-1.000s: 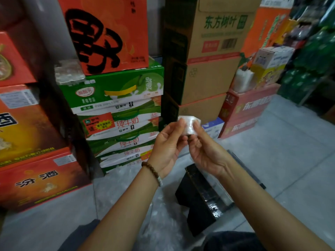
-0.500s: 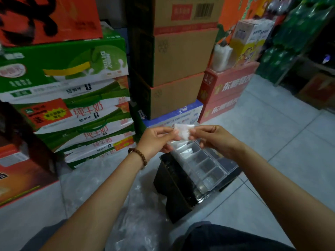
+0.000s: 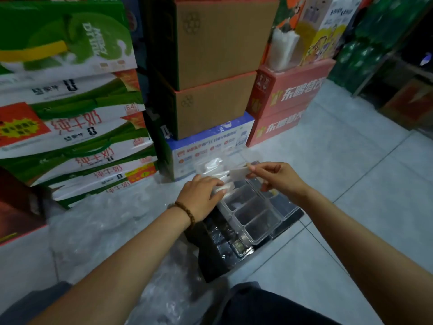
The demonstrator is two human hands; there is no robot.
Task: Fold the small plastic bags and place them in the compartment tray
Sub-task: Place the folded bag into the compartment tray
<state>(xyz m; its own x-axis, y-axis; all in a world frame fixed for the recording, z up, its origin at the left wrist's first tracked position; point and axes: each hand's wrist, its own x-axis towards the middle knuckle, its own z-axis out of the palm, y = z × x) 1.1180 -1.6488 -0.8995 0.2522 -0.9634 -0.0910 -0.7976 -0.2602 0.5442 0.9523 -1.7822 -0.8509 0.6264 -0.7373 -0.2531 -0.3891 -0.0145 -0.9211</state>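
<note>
While pinched, a flat, milky, translucent folded bag (image 3: 238,172).

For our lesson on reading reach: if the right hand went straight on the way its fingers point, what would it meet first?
Probably the left hand: the right hand, pinching a folded bag, points leftward at it; depth is unclear.

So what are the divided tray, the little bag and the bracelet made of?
The tray seems to be clear hard plastic: it is glossy, and the dark box shows through. The bag, pinched by the right hand, looks like thin, cloudy plastic film. The bracelet is round brown beads, perhaps wood; too small to be sure.
</note>
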